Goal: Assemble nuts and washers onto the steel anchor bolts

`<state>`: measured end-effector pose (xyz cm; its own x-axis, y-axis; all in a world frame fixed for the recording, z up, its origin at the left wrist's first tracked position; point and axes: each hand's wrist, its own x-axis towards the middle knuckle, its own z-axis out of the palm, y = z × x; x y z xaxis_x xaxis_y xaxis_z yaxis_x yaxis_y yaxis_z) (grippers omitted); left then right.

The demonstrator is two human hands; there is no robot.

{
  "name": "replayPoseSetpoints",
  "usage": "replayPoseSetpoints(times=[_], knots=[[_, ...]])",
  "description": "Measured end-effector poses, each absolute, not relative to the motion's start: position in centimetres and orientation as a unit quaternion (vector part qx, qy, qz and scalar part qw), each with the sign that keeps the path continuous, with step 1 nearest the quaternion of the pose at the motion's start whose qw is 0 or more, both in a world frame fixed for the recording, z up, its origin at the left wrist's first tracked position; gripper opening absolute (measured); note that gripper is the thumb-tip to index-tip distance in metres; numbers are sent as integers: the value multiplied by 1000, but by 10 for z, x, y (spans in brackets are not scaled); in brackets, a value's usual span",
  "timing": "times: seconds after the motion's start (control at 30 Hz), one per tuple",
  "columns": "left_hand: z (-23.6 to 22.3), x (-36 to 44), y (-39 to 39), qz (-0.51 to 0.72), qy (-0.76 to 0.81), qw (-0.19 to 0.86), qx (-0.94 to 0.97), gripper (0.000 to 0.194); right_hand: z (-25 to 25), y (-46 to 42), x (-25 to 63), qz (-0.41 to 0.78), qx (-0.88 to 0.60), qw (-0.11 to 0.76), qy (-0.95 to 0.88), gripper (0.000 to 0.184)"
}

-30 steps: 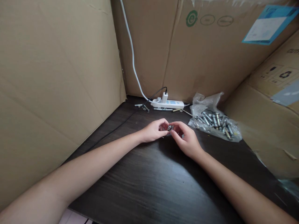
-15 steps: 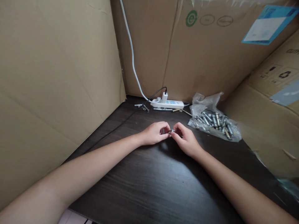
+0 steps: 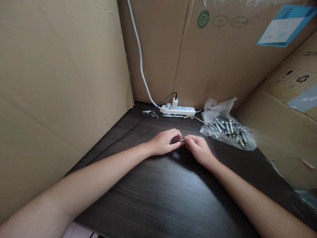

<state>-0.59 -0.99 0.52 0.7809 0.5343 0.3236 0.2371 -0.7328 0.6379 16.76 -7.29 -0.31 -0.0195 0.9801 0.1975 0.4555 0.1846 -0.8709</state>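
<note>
Now: we hold metal bit btwn L hand & R hand, above surface | Fingers: both almost closed, pinching it | Needs: prob. steady pinch, small moves

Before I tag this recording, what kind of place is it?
Possibly a storage or packing corner: large cardboard boxes surround a dark tabletop with a bag of metal bolts.

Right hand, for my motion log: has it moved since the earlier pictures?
Yes, slightly: the right hand is now a little farther from the white power strip, toward the wearer.
</note>
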Motion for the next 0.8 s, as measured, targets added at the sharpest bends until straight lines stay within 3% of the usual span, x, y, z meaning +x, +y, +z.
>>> replayPoseSetpoints(times=[0.33,0.63,0.8], knots=[[6,-6,-7,254,240,364,863,36,-2,-70,174,313,-554,522,-568,46],[6,-6,-8,279,243,357,858,16,-5,-66,173,394,-516,559,-516,52],[2,-5,-8,298,250,364,846,15,-7,-64,173,418,-508,577,-484,52]])
